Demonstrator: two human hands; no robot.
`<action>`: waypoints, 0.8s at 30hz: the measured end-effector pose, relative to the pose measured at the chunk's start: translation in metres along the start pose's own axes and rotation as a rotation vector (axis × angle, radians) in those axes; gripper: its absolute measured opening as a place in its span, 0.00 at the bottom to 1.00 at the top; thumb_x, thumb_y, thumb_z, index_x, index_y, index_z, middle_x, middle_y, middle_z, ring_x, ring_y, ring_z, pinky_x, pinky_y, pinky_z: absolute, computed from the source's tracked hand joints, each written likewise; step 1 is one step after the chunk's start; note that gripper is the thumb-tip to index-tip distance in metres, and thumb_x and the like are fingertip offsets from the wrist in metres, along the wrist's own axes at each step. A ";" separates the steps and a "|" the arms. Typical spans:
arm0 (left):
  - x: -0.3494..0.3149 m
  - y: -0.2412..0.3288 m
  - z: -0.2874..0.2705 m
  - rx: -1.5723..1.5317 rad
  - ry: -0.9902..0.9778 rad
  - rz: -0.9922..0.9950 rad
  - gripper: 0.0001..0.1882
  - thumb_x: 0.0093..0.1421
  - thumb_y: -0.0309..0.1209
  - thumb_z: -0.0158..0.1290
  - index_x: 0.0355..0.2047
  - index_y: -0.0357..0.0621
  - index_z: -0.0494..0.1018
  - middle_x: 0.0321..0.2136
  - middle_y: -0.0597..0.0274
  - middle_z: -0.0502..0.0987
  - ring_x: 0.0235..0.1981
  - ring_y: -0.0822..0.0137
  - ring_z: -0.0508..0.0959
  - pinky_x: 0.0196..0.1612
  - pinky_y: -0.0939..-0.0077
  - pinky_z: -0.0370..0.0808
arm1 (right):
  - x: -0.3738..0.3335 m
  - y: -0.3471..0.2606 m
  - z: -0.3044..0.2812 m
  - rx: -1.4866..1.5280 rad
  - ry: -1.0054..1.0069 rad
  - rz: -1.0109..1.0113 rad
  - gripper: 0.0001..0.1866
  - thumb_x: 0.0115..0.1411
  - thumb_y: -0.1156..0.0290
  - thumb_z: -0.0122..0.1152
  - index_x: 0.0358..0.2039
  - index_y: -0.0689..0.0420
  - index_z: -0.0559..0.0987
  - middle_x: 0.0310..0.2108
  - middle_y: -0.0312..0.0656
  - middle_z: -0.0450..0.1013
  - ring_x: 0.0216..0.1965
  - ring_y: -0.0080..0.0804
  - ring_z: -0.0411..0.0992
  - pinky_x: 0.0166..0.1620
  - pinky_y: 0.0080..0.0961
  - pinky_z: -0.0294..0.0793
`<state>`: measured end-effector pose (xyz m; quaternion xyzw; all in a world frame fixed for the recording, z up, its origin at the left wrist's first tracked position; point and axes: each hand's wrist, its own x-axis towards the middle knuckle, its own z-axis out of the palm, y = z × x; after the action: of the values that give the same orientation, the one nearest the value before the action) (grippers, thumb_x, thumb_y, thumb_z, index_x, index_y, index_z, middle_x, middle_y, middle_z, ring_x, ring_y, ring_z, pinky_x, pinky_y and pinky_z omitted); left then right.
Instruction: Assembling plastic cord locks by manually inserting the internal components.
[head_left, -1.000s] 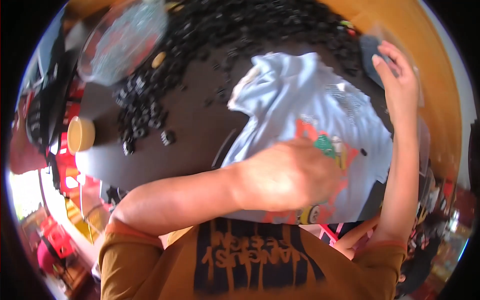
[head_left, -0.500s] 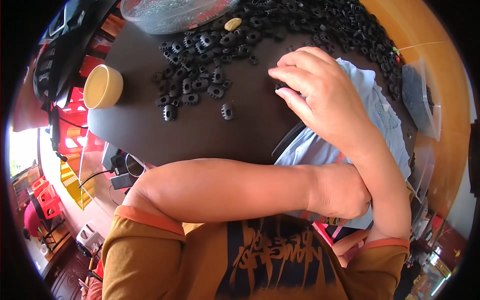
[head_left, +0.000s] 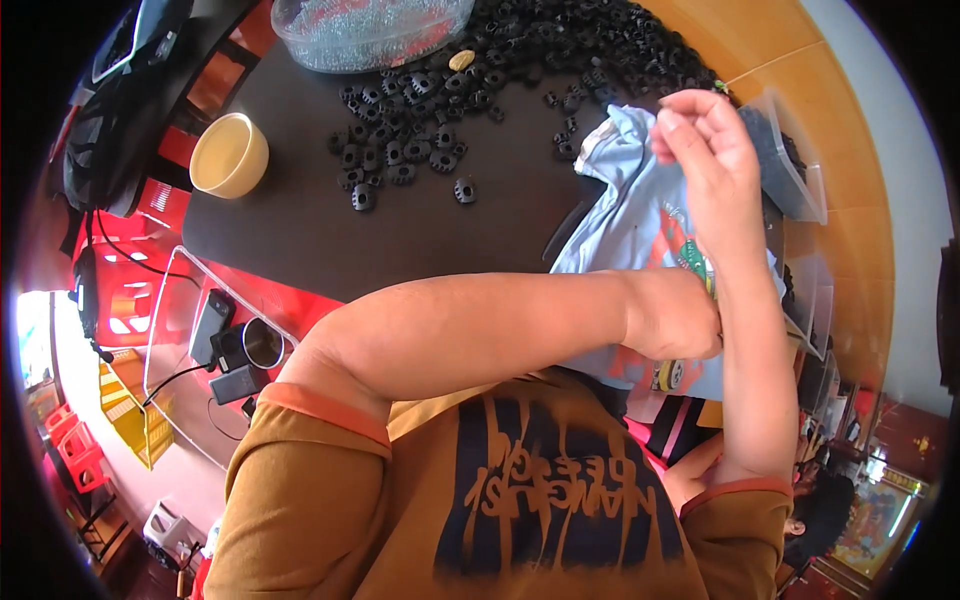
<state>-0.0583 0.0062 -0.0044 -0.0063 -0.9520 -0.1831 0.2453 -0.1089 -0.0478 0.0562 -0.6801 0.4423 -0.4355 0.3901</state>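
Observation:
My left forearm crosses in front of me, and my left hand [head_left: 672, 316] is closed in a fist beside my right forearm. It rests over a light-blue printed cloth [head_left: 640, 215], perhaps a garment; anything inside the fist is hidden. My right hand [head_left: 715, 145] is raised above the cloth's far right part, thumb and loosely bent fingers apart, with nothing visible in it. Left of the cloth's far end lie a few small black plastic claw-clip pieces [head_left: 566, 148]. A looser group of such pieces [head_left: 400, 155] lies mid-table, with one clip piece [head_left: 465, 190] apart from it.
A large heap of black clip pieces [head_left: 590, 35] covers the table's far side. A clear tub [head_left: 370, 50] of small silvery pieces stands far left of it, a yellowish cup [head_left: 230, 155] at the left edge. Clear bins [head_left: 790, 160] stand at the right. A tan object [head_left: 461, 60] lies by the heap.
My right hand has moved right, away from the black pieces beside the cloth, and turned upward. My left fist stays beside the right forearm. The whole view has shifted a little.

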 end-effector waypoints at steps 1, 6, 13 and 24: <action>-0.001 -0.004 0.004 -0.020 0.079 0.017 0.07 0.46 0.27 0.51 0.26 0.40 0.76 0.29 0.56 0.77 0.33 0.57 0.77 0.35 0.64 0.75 | -0.003 -0.001 -0.001 -0.033 -0.027 0.018 0.06 0.59 0.76 0.54 0.37 0.60 0.74 0.29 0.32 0.72 0.28 0.14 0.66 0.33 0.13 0.67; 0.001 -0.007 0.023 -0.143 0.311 -0.026 0.07 0.44 0.24 0.52 0.26 0.42 0.77 0.28 0.55 0.78 0.32 0.55 0.78 0.34 0.64 0.75 | -0.002 0.014 0.018 -0.430 -0.192 -0.162 0.06 0.52 0.77 0.59 0.32 0.60 0.77 0.26 0.39 0.72 0.26 0.28 0.70 0.31 0.22 0.70; 0.001 -0.006 0.023 -0.270 0.357 -0.135 0.08 0.43 0.22 0.52 0.26 0.38 0.78 0.31 0.54 0.78 0.36 0.55 0.77 0.40 0.67 0.74 | 0.010 0.030 0.027 -0.744 -0.358 -0.210 0.08 0.50 0.70 0.60 0.31 0.58 0.77 0.28 0.42 0.72 0.32 0.40 0.72 0.35 0.32 0.72; -0.009 -0.008 0.003 -0.150 0.180 -0.102 0.05 0.44 0.29 0.51 0.21 0.40 0.72 0.23 0.59 0.74 0.28 0.58 0.76 0.31 0.65 0.73 | 0.013 0.037 -0.009 0.073 -0.076 0.014 0.07 0.55 0.71 0.61 0.29 0.62 0.77 0.22 0.31 0.72 0.23 0.13 0.65 0.25 0.14 0.64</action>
<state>-0.0526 0.0002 -0.0138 0.0401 -0.9088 -0.2660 0.3190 -0.1234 -0.0727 0.0287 -0.6784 0.4158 -0.4224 0.4341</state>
